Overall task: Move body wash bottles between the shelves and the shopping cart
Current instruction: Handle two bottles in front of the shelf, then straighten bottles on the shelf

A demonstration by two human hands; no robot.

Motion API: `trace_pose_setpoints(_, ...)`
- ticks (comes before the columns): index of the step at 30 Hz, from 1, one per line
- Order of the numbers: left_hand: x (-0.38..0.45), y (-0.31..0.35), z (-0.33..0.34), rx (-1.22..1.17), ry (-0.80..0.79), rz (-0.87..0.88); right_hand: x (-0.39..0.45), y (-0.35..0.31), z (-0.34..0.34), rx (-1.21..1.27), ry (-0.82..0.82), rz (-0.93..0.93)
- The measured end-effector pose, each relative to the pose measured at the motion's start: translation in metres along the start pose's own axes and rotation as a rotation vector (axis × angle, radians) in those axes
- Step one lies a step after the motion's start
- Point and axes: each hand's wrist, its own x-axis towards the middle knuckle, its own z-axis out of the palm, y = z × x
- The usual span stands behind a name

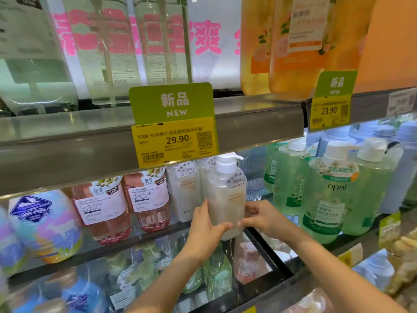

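Observation:
A milky white body wash bottle [226, 195] with a white pump stands upright at the front edge of the middle shelf [144, 236]. My left hand [204, 230] grips its lower left side and my right hand [259, 216] grips its lower right side; my thumbs nearly meet across its front. The bottle's base sits just over the shelf edge. Two matching white bottles [184, 190] stand right behind it to the left. The shopping cart is out of view.
Pink body wash bottles [146, 199] stand to the left, green pump bottles [327, 195] to the right. The upper shelf rail [67, 150] with a green and yellow price tag [174, 132] hangs just above the pump. More bottles fill the shelf below.

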Motion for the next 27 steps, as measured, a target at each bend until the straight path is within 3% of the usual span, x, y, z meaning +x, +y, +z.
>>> trace_pose_setpoints(11,0.011,-0.001,0.004,0.095,0.041,-0.009,0.014,-0.001,0.001,-0.044,0.03,0.054)
trace_pose_setpoints(14,0.007,0.007,0.002,0.23,0.018,-0.089,0.006,-0.011,0.005,-0.226,0.055,0.058)
trace_pose_setpoints(17,-0.006,0.023,-0.012,0.491,-0.057,-0.182,-0.008,-0.029,0.007,-0.598,0.159,0.123)
trace_pose_setpoints(21,-0.034,0.061,-0.025,0.636,-0.003,0.002,-0.05,-0.074,0.002,-1.013,0.154,0.28)
trace_pose_setpoints(24,-0.072,0.102,-0.022,0.721,-0.127,0.08,-0.109,-0.096,0.001,-1.122,0.239,0.244)
trace_pose_setpoints(27,-0.126,0.13,-0.006,0.811,-0.201,0.295,-0.187,-0.107,0.008,-1.151,0.322,0.307)
